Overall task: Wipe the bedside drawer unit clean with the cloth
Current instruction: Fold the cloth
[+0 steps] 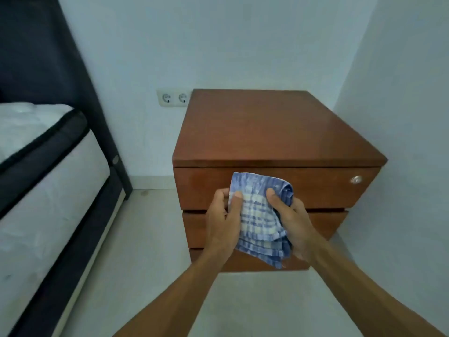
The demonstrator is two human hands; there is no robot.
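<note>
Wiping not begun, I judge: left hand and right hand both grip the checked cloth before the bedside drawer unit, apparently clear of its drawers.

The cloth and both hands cover the middle of the drawer unit front, so the central parts of its three drawers are hidden. The left hand hides its fingers behind the cloth; the right hand hides its palm. Both forearms are cut off by the bottom edge. The bed runs out past the left edge. The round fitting on the top drawer is too small to identify.
</note>
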